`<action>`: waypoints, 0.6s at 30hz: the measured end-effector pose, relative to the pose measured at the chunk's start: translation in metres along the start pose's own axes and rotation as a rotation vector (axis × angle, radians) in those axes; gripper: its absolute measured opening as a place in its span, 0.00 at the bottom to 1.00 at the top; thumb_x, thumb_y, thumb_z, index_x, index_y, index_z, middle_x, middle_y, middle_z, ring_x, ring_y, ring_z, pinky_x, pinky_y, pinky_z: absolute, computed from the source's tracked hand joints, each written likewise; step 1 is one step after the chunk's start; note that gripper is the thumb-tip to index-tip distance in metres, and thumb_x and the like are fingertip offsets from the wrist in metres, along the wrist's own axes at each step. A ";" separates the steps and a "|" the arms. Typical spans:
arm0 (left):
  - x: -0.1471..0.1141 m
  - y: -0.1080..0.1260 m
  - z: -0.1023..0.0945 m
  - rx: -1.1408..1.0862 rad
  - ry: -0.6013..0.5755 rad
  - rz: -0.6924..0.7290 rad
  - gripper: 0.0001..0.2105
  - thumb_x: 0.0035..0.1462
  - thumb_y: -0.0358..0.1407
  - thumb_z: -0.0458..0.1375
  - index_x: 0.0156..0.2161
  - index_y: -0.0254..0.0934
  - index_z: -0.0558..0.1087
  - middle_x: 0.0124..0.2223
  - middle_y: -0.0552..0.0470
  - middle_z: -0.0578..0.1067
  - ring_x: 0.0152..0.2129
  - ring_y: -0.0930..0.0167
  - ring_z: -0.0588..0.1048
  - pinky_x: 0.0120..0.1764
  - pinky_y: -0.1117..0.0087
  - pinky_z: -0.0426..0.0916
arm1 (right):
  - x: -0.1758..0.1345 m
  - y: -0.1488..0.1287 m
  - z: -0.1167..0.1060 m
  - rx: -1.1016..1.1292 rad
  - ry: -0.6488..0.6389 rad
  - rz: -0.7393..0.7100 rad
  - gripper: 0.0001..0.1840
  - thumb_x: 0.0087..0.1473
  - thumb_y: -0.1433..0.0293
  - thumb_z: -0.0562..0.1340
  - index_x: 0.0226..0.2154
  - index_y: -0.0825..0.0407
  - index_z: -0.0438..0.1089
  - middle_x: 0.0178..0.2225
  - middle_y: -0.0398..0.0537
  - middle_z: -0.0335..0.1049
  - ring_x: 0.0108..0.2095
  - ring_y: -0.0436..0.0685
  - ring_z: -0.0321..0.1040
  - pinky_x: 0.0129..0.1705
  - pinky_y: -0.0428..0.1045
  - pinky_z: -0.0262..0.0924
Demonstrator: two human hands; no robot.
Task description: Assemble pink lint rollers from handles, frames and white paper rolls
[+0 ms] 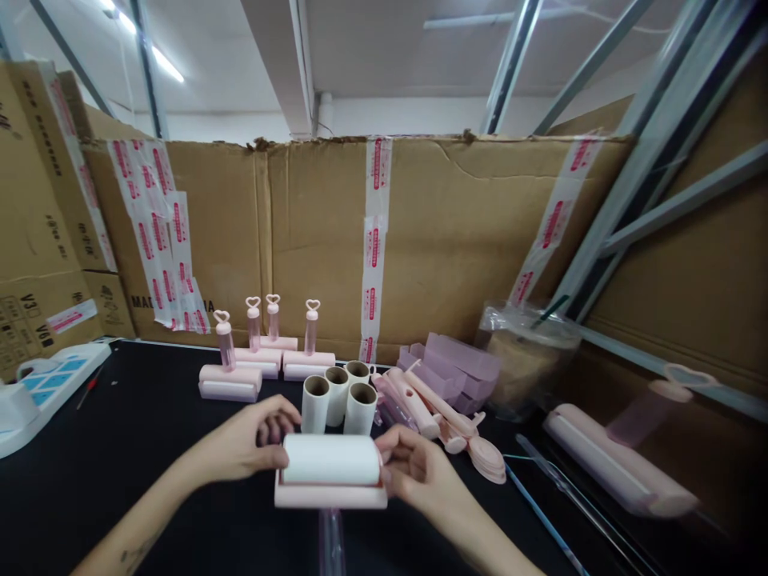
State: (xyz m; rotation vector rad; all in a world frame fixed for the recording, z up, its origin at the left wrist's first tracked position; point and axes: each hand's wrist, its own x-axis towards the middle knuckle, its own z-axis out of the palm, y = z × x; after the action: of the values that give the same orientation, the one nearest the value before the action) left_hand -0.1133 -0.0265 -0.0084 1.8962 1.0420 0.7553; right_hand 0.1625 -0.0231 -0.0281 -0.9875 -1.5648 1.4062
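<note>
A lint roller [331, 460] with a white paper roll in a pink frame lies between my hands, its clear handle pointing down toward me. My left hand [261, 438] is closed on the roll's left end, thumb along the edge. At the other end, the fingers of my right hand [411, 464] grip the pink frame beside the roll. Just behind it stand several white paper rolls [315, 404] on end, their brown cores facing up.
Finished-looking pink lint rollers [230, 380] with heart-shaped loops stand at the back left. Pink parts [414, 404] and lilac covers [447, 372] are heaped right of centre. Another lint roller [624, 464] is at far right, near a plastic bag [522, 360]. A power strip [54, 392] lies left.
</note>
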 end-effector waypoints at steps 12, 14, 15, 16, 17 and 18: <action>-0.002 -0.004 0.060 0.110 -0.280 -0.202 0.23 0.37 0.37 0.67 0.42 0.38 0.69 0.34 0.56 0.73 0.29 0.71 0.68 0.29 0.77 0.58 | -0.012 0.011 0.020 0.103 -0.325 0.247 0.21 0.35 0.66 0.72 0.28 0.53 0.61 0.24 0.37 0.64 0.23 0.44 0.62 0.28 0.42 0.55; -0.002 -0.004 0.060 0.110 -0.306 -0.225 0.23 0.35 0.37 0.67 0.40 0.38 0.69 0.32 0.57 0.71 0.26 0.73 0.65 0.27 0.78 0.56 | -0.014 0.012 0.019 0.101 -0.351 0.277 0.22 0.33 0.65 0.73 0.28 0.53 0.62 0.24 0.38 0.66 0.24 0.44 0.62 0.28 0.41 0.54; -0.001 -0.003 0.060 0.098 -0.324 -0.247 0.23 0.34 0.38 0.68 0.39 0.37 0.68 0.30 0.58 0.69 0.25 0.74 0.64 0.25 0.78 0.55 | -0.016 0.014 0.020 0.104 -0.355 0.286 0.22 0.32 0.66 0.73 0.28 0.53 0.63 0.24 0.38 0.66 0.24 0.44 0.61 0.27 0.41 0.52; -0.001 -0.002 0.061 0.080 -0.346 -0.266 0.23 0.33 0.38 0.68 0.38 0.37 0.68 0.29 0.59 0.68 0.24 0.75 0.62 0.25 0.78 0.54 | -0.017 0.016 0.021 0.112 -0.349 0.289 0.22 0.31 0.66 0.73 0.27 0.53 0.63 0.24 0.38 0.65 0.24 0.44 0.60 0.27 0.41 0.51; -0.001 0.000 0.063 0.058 -0.364 -0.280 0.24 0.32 0.38 0.69 0.38 0.37 0.67 0.27 0.60 0.66 0.23 0.75 0.61 0.24 0.78 0.53 | -0.018 0.019 0.023 0.125 -0.340 0.287 0.22 0.30 0.66 0.74 0.27 0.53 0.63 0.24 0.37 0.65 0.24 0.43 0.59 0.28 0.40 0.51; 0.000 0.002 0.063 0.040 -0.379 -0.282 0.24 0.32 0.38 0.69 0.38 0.38 0.68 0.26 0.61 0.66 0.22 0.76 0.60 0.24 0.78 0.53 | -0.019 0.022 0.025 0.137 -0.332 0.278 0.22 0.30 0.66 0.74 0.26 0.53 0.63 0.23 0.36 0.64 0.24 0.43 0.58 0.28 0.40 0.50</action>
State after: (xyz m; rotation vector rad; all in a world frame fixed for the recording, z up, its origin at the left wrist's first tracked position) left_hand -0.0623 -0.0509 -0.0373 1.7843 1.0528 0.2037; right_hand 0.1476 -0.0478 -0.0524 -0.9512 -1.5798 1.9255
